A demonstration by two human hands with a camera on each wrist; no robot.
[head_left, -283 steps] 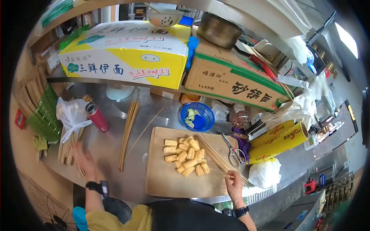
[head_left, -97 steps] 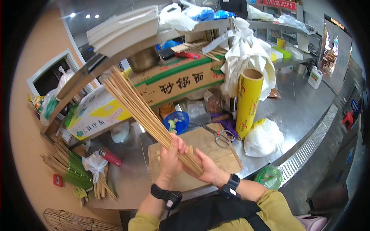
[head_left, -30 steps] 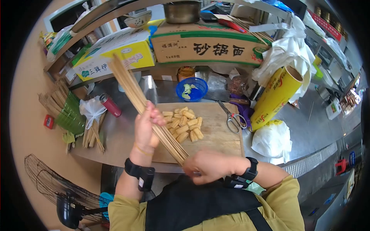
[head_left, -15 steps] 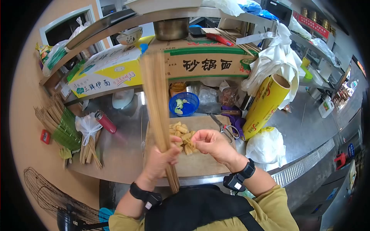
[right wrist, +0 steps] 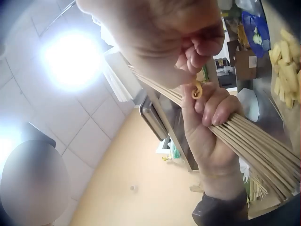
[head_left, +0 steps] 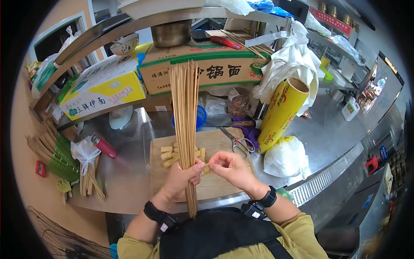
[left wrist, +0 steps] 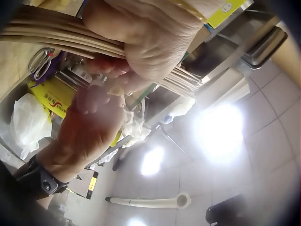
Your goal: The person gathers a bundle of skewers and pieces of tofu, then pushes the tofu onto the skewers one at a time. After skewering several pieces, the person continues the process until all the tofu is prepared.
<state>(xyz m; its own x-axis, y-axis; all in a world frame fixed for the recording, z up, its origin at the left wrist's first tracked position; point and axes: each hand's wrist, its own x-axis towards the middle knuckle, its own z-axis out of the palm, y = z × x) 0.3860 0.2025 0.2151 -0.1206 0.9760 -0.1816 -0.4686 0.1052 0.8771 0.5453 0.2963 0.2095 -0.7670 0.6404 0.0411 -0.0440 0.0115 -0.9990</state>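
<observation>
Dozens of thin, straight bamboo skewers stand upright in my left hand, fingers wrapped round them, above the wooden cutting board. My right hand pinches one small yellowish piece beside the bundle. Nothing threaded yet, I judge; the spongy tofu puffs lie piled on the board.

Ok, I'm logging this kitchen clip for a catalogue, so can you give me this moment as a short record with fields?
Left hand: grips the skewer bundle upright, above the cutting board
Right hand: pinches a small yellow piece beside the left thumb; what it is, unclear
On board: tofu pieces, scissors
Right of board: yellow wrap roll, white bag
</observation>
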